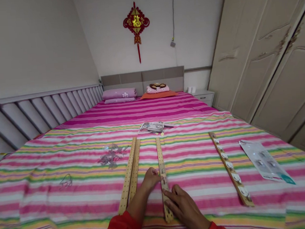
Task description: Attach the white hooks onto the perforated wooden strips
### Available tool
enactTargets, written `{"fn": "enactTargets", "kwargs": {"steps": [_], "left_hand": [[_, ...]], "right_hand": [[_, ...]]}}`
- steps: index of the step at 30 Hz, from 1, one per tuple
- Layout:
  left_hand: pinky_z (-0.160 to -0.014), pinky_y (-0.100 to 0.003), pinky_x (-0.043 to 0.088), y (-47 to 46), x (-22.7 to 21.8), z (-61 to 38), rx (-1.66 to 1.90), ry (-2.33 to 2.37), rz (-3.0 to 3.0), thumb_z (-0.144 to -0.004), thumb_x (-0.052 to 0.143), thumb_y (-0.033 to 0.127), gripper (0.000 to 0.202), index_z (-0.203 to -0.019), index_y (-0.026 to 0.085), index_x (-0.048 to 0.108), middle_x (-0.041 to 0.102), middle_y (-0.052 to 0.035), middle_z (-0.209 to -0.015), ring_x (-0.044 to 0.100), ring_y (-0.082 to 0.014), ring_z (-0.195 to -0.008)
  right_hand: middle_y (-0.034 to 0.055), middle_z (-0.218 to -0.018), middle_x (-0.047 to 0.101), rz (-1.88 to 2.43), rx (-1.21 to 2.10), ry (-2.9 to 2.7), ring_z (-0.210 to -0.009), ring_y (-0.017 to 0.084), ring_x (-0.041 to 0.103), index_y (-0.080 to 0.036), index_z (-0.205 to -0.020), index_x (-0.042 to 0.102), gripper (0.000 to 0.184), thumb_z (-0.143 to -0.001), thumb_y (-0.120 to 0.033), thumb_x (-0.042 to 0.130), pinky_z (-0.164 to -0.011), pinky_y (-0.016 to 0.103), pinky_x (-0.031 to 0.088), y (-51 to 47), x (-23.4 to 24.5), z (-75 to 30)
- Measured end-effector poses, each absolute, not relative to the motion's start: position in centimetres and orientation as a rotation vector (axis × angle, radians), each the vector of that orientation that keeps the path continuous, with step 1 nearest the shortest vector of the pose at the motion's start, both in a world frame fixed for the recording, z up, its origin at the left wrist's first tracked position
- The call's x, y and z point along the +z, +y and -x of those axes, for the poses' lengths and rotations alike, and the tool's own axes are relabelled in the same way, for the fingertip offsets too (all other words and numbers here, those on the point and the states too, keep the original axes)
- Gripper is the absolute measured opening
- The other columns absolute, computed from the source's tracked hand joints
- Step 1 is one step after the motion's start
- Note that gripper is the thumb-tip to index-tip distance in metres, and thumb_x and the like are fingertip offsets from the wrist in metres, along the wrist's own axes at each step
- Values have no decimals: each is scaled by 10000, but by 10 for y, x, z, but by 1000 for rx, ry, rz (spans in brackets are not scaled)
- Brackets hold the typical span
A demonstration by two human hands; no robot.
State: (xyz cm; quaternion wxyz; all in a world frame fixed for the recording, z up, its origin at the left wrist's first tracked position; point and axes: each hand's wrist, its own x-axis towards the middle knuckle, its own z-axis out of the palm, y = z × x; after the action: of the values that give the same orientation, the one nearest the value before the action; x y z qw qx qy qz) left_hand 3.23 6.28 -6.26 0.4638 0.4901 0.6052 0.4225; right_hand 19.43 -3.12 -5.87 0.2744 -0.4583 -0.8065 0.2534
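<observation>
A narrow wooden strip with holes (159,153) lies lengthwise before me, small metal pieces on its near half. My left hand (150,178) is at its left edge, fingers closed in a pinch beside one metal piece; what is between the fingertips is too small to make out. From the right, my right hand (184,206) grips the strip's near part, its index finger stretched onto the top face. Two more perforated wooden strips (128,173) lie side by side, left of the one I handle and partly behind my left forearm.
On the right, another wooden strip (222,154) carries a row of white round pieces, beside clear plastic packaging (266,163). Loose metal pieces (112,156) lie left, with thin wire-like pieces (66,180) farther left. A packet of metal parts (153,127) sits beyond. Striped bedding (193,153) lies underneath.
</observation>
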Motion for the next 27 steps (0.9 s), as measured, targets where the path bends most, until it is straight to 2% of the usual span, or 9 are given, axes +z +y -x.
{"fn": "enactTargets", "kwargs": {"steps": [6,11,15,17,22,27], "left_hand": [[-509,-219,318,65,-64,-29,1033,1432,-1202,-440,638,135,249,-574,195,436,437,96,-518,413,-82,-518],[-525,-219,318,61,-61,-28,1015,1429,-1175,-482,663,209,236,-568,190,443,438,94,-481,408,-80,-503],[-510,-223,316,56,-44,-7,917,1384,-1185,-562,639,305,183,-640,177,534,504,61,-495,452,-101,-499],[-535,-229,351,58,-34,18,959,1387,-1254,-596,620,320,177,-679,170,576,551,36,-549,502,-118,-540],[-626,-241,398,77,-17,100,1106,1944,-1494,-684,510,226,103,-637,172,585,579,11,-612,558,-149,-647],[-731,-279,381,99,-12,138,1018,2204,-1647,-671,542,158,94,-675,162,636,609,-32,-724,556,-189,-774]], "right_hand": [[14,-800,483,1140,843,-2046,-800,181,556,-292,-1162,635,352,-905,-431,437,-721,285,452,-25,-65,-199],[34,-818,546,1095,933,-1881,-814,198,581,-279,-1184,627,380,-887,-445,457,-751,313,482,-23,-72,-201],[93,-1009,665,1120,1058,-1618,-1007,253,587,-251,-1105,679,393,-847,-487,500,-936,380,443,-21,-69,-205],[103,-1057,688,1144,1118,-1492,-1059,279,582,-233,-1033,712,394,-813,-510,540,-977,394,419,-18,-67,-208],[89,-887,733,1209,1131,-1300,-945,305,635,-203,-835,740,434,-688,-597,633,-878,356,487,-6,-70,-213],[68,-799,722,1215,1112,-1254,-854,273,644,-207,-767,718,391,-706,-581,625,-789,293,507,4,-72,-211]]}}
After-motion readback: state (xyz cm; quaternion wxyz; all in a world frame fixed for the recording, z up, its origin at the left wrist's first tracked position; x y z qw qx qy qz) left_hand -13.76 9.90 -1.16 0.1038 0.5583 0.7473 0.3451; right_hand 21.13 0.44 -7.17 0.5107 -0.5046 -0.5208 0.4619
